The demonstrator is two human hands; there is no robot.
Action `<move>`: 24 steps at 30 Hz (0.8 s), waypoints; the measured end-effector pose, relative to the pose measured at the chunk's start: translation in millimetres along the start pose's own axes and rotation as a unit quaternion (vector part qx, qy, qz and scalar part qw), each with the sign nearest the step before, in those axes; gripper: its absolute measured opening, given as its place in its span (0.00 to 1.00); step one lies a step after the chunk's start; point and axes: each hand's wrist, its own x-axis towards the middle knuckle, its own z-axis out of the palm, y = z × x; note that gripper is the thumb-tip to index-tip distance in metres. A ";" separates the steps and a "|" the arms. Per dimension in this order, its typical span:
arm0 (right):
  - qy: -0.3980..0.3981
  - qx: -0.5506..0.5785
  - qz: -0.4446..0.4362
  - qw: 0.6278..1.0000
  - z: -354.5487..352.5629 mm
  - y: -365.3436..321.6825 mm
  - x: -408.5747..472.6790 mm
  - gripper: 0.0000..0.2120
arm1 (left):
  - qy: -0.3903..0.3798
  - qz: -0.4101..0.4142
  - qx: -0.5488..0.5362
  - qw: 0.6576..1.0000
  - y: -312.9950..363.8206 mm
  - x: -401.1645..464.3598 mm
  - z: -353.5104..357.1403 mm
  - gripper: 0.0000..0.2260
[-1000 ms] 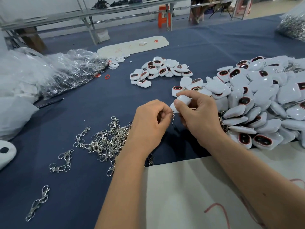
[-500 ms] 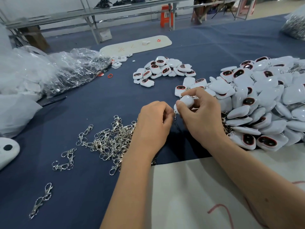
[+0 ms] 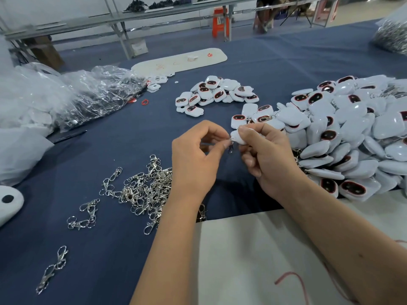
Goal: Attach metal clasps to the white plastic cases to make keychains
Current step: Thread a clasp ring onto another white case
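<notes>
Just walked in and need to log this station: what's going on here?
A person is making keychains at a blue table. The right hand holds a white case while the left hand pinches a small metal clasp at its edge. The clasp is mostly hidden by the grip. Loose clasps lie to the left, and a big pile of cases sits on the right.
</notes>
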 end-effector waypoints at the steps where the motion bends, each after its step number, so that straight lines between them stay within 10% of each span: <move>1: -0.004 0.005 0.001 1.000 -0.1 -0.6 -0.1 0.06 | 0.003 0.003 -0.002 1.000 -0.1 0.1 -0.3 0.08; 14: -0.093 0.093 0.006 0.991 -0.8 -1.2 -1.7 0.06 | 0.067 0.000 0.046 0.997 -5.6 -0.6 -0.1 0.09; 24: -0.077 -0.204 -0.133 0.967 3.8 12.6 -6.3 0.13 | -0.078 -0.005 0.218 0.973 -12.7 2.8 -15.3 0.13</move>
